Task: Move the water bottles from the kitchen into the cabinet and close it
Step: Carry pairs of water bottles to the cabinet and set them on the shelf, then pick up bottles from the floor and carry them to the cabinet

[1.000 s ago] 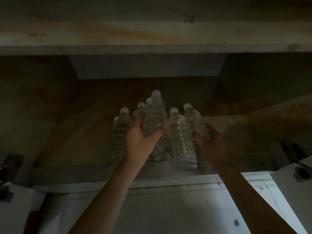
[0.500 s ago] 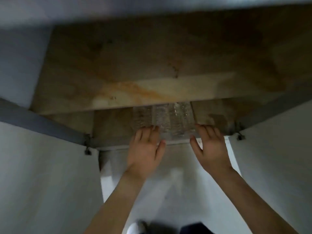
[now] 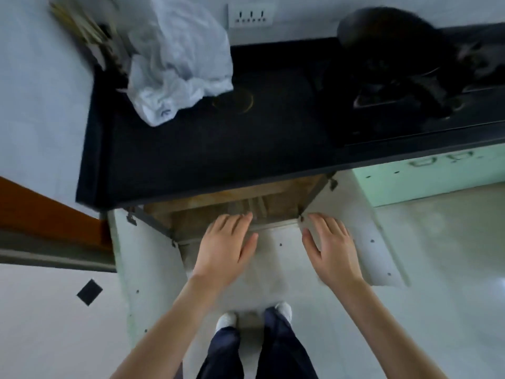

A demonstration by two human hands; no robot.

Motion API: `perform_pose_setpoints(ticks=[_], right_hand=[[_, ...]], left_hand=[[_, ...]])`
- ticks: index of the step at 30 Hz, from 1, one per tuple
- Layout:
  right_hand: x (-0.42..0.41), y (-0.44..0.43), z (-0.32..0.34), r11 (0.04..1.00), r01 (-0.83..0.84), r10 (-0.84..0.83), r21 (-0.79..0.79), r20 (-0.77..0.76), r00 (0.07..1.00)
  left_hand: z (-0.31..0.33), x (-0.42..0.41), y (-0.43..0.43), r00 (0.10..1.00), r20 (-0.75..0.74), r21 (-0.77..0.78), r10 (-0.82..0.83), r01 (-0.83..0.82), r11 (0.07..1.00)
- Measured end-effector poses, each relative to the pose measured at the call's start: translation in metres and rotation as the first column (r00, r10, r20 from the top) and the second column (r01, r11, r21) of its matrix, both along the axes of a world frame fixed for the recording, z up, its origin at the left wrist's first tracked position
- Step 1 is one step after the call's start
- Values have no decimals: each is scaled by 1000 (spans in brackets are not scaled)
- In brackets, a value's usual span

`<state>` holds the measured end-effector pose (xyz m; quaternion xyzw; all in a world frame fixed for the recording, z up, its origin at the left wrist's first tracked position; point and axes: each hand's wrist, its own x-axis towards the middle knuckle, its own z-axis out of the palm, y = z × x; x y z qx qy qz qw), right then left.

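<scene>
- Left hand point(image 3: 226, 248) hangs flat with its fingers straight and a little spread, holding nothing. The right hand point(image 3: 332, 248) does the same beside it, the two well apart.
- Just beyond the left fingertips, inside the cabinet point(image 3: 273, 224), pale ribbed shapes look like the water bottles point(image 3: 252, 205). They are dim and half hidden under the counter point(image 3: 218, 149), so their number cannot be told.
- The left door point(image 3: 128, 269) stands out wide to the left of the left hand. The right door point(image 3: 379, 258) lies under and to the outside of the right hand; whether the palm touches it cannot be told.
- Far past both hands, a crumpled plastic bag point(image 3: 180, 58) and a black pot point(image 3: 396, 50) sit on the counter.
- Stowing looks finished and closing is the step in hand. Each hand should go outward to its own door and swing it shut.
- A second ago both hands gripped bottles deep on the shelf. Half a second ago they were already open at the shelf's front edge, and now they are drawn back in front of the cabinet, with the view risen well above the counter.
</scene>
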<state>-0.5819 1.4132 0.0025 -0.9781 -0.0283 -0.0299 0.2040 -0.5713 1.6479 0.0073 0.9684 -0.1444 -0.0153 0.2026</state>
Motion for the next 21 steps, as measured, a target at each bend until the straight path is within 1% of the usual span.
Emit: perform_pose_setpoints(ticks=[3, 6, 8, 10, 13, 15, 18, 21], right_hand=[[-35, -3, 47, 995, 102, -101, -3, 108, 989], [-77, -5, 69, 978, 208, -205, 6, 186, 961], [-110, -8, 67, 956, 291, -291, 23, 184, 939], [-144, -10, 56, 922, 386, -386, 34, 155, 909], [-192, -18, 41, 859, 513, -510, -7, 92, 855], [-218, -29, 36, 812, 583, -581, -12, 67, 811], [-245, -56, 39, 741, 671, -670, 11, 75, 738], [-267, -98, 47, 673, 738, -737, 47, 125, 664]], left_hand=[[49, -12, 2, 993, 84, -35, -88, 91, 995], [66, -24, 1, 978, 132, -29, -162, 168, 985], [63, -34, -1, 968, 120, -17, -223, 226, 974], [52, -47, -5, 951, 76, -9, -300, 302, 953], [35, -67, -15, 914, 12, 6, -406, 406, 914], [30, -77, -29, 892, 2, -2, -452, 452, 892], [36, -80, -68, 874, 5, -14, -487, 487, 873], [48, -74, -128, 834, 35, -25, -551, 552, 834]])
